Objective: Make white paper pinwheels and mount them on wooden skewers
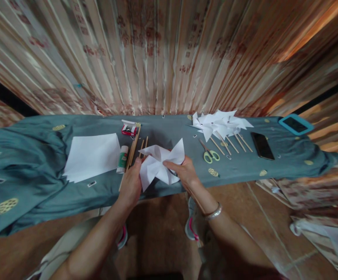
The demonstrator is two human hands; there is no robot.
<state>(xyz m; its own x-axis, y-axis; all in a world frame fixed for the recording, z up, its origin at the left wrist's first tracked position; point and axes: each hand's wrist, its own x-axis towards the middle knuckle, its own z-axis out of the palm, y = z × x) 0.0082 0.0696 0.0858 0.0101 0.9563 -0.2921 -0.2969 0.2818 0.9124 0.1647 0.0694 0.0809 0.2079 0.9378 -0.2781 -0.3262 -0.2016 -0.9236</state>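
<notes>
Between my two hands is a white paper pinwheel (154, 171), its blades folded toward the middle. My left hand (132, 181) grips its left edge, thumb on top. My right hand (183, 171) holds it from the right, with the thumb pressed near the centre; the fingers beneath are hidden. Just left of the pinwheel lie several wooden sticks (133, 147), close to a green and white glue stick (122, 159). Behind them sits an open red and white small box (128, 128) with dark metal pieces in it. Scissors with green handles (210, 154) lie to the right.
A stack of white paper sheets (93, 155) lies at left on the cloth-covered narrow table (169, 126). Several finished-looking pinwheels on sticks (219, 123) are piled at back right. Beyond them are a black phone (262, 146) and a blue-framed device (296, 124). A curtain (157, 58) hangs behind.
</notes>
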